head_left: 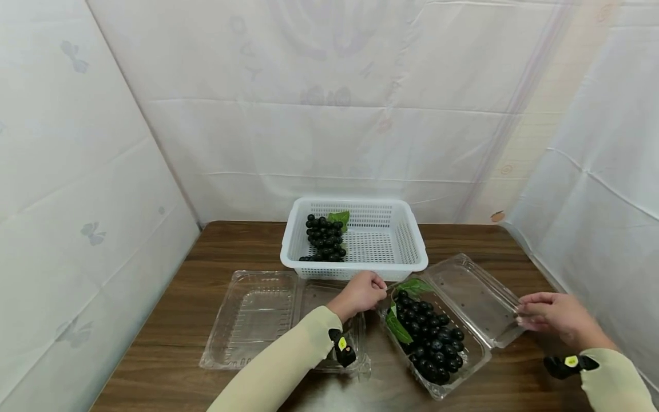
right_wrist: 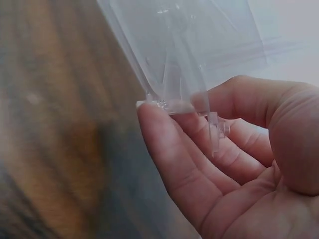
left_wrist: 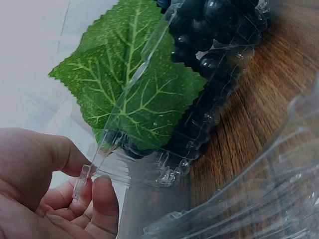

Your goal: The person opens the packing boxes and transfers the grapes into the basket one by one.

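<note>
A bunch of dark grapes (head_left: 435, 340) with green leaves (left_wrist: 134, 84) lies in the base of a clear plastic clamshell box (head_left: 465, 375). Its hinged lid (head_left: 476, 297) leans out to the right, unclosed. My left hand (head_left: 362, 294) pinches the clear rim at the box's far left corner between thumb and finger, close to a leaf. At the lid's outer right edge, my right hand (head_left: 558, 319) holds the plastic between thumb and fingers; the right wrist view shows the lid's corner and tab (right_wrist: 214, 132) there.
Behind, a white perforated basket (head_left: 355, 269) holds another bunch of dark grapes (head_left: 325, 237) on its left side. A second clear clamshell box (head_left: 257, 315) lies spread on the wooden table (head_left: 170, 343), partly under my left forearm. Pale curtains (head_left: 329, 114) surround the table.
</note>
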### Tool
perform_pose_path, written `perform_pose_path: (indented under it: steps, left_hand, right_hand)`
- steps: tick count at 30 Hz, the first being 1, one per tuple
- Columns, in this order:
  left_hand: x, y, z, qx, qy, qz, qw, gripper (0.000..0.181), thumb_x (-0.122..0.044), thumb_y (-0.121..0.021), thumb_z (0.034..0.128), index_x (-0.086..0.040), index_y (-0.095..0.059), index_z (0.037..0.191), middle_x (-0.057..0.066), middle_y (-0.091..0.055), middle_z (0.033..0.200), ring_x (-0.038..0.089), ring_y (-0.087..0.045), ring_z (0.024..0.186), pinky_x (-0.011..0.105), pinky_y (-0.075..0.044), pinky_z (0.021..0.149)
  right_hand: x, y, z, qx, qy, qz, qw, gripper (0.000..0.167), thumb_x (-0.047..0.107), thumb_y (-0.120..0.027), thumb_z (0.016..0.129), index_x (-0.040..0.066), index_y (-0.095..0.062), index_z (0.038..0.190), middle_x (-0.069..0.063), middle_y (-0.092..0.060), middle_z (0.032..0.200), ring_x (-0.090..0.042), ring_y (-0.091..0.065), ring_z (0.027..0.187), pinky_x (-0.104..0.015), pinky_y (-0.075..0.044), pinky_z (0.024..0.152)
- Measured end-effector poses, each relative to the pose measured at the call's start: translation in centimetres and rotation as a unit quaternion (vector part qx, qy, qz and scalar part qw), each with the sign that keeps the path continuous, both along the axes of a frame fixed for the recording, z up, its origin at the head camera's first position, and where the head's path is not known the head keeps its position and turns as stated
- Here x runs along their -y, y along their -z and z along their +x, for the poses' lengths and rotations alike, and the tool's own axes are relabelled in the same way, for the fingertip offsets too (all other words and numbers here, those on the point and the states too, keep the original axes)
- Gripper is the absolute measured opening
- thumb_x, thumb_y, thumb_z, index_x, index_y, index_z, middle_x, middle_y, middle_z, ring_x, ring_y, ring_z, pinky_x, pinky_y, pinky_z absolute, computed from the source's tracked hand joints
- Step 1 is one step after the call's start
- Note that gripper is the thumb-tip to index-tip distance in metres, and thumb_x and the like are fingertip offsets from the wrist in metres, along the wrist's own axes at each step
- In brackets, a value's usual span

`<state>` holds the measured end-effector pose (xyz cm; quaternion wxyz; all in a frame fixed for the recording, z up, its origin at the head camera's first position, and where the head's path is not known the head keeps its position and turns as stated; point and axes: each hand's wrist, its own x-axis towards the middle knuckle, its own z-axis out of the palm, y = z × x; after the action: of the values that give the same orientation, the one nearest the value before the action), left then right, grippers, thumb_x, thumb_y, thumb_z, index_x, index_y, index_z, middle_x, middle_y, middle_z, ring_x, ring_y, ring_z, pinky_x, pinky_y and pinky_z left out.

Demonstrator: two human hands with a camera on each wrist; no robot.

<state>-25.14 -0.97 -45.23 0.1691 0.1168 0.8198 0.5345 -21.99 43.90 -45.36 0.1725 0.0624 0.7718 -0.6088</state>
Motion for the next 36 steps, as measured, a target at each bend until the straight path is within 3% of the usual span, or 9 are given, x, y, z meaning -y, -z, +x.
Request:
perform_pose_path:
  steps: [6,9,12,14,19,20,23,30,36]
  left_hand:
    - [0.1,0.1,-0.1,0.004,-0.01,0.003,0.9999,0.009,-0.003,-0.06,0.0984,-0.001,-0.065,0.105,0.006,-0.064,0.088,0.015,-0.052,0.062,0.028,-0.044,0.056]
    - [0.3,0.1,0.0,0.005,-0.016,-0.002,0.9999,0.01,-0.008,-0.062,0.0997,-0.003,-0.065,0.108,0.007,-0.065,0.093,0.015,-0.057,0.065,0.03,-0.049,0.058]
    - [0.6,0.1,0.3,0.01,-0.02,-0.005,0.9997,0.016,-0.013,-0.064,0.1003,-0.003,-0.064,0.112,0.008,-0.065,0.097,0.017,-0.062,0.068,0.034,-0.055,0.063]
    - [1.0,-0.1,0.5,0.02,-0.023,-0.003,0.9995,0.022,-0.015,-0.065,0.1007,-0.001,-0.061,0.117,0.008,-0.067,0.097,0.018,-0.065,0.071,0.038,-0.058,0.068]
    - [2.0,-0.5,1.3,0.058,-0.035,0.021,0.9975,0.036,-0.015,-0.064,0.1015,0.006,-0.054,0.129,0.014,-0.07,0.1,0.019,-0.07,0.071,0.043,-0.062,0.076]
    - [2.1,-0.6,1.6,0.07,-0.037,0.033,0.9963,0.035,-0.013,-0.063,0.1015,0.006,-0.053,0.129,0.015,-0.069,0.101,0.019,-0.07,0.07,0.043,-0.063,0.076]
    - [2.5,-0.9,2.4,0.106,-0.037,0.066,0.9915,0.03,-0.009,-0.062,0.1014,0.007,-0.055,0.125,0.018,-0.067,0.102,0.016,-0.068,0.066,0.04,-0.064,0.074]
    - [2.5,-1.0,4.3,0.178,-0.022,0.136,0.9744,0.014,-0.002,-0.058,0.1003,0.009,-0.057,0.109,0.016,-0.064,0.082,0.016,-0.065,0.058,0.032,-0.064,0.064]
    - [2.2,-0.5,5.8,0.199,-0.003,0.146,0.969,0.016,0.0,-0.059,0.0993,0.015,-0.062,0.104,0.017,-0.064,0.077,0.016,-0.064,0.058,0.03,-0.063,0.063]
  right_hand:
    - [0.5,1.2,0.4,-0.008,0.001,0.047,0.9989,0.018,-0.002,-0.061,0.098,-0.015,-0.066,0.109,-0.003,-0.077,0.089,-0.015,-0.077,0.079,-0.032,-0.065,0.074]
    - [0.8,1.6,0.4,-0.019,0.002,0.107,0.9941,0.027,0.001,-0.064,0.096,-0.021,-0.063,0.112,-0.001,-0.077,0.088,-0.012,-0.075,0.076,-0.03,-0.064,0.071]
    - [1.1,1.6,0.2,-0.033,0.006,0.179,0.9834,0.036,0.006,-0.067,0.095,-0.022,-0.062,0.116,-0.002,-0.075,0.088,-0.011,-0.071,0.074,-0.03,-0.063,0.068]
    - [1.3,1.3,0.1,-0.057,0.002,0.247,0.9674,0.039,0.014,-0.07,0.094,-0.019,-0.064,0.116,-0.006,-0.075,0.089,-0.011,-0.068,0.074,-0.03,-0.061,0.066]
    - [2.8,-0.5,0.2,-0.159,-0.012,0.406,0.8997,0.037,0.029,-0.074,0.093,-0.005,-0.075,0.108,-0.021,-0.076,0.099,-0.023,-0.068,0.08,-0.036,-0.054,0.065]
    - [3.3,-0.9,0.2,-0.173,-0.015,0.42,0.8909,0.037,0.031,-0.074,0.093,-0.003,-0.076,0.108,-0.023,-0.075,0.103,-0.025,-0.069,0.082,-0.037,-0.054,0.065]
    - [5.2,-2.0,0.5,-0.181,-0.028,0.407,0.8951,0.036,0.032,-0.073,0.095,0.0,-0.076,0.112,-0.022,-0.075,0.107,-0.028,-0.07,0.086,-0.04,-0.056,0.066]
    - [10.3,-2.9,1.0,-0.152,-0.088,0.3,0.9377,0.039,0.036,-0.069,0.099,0.002,-0.075,0.117,-0.012,-0.076,0.099,-0.021,-0.072,0.079,-0.033,-0.059,0.064]
    - [12.9,-2.7,0.9,-0.139,-0.118,0.273,0.9446,0.036,0.034,-0.072,0.096,0.003,-0.075,0.114,-0.007,-0.075,0.098,-0.019,-0.07,0.076,-0.031,-0.06,0.064]
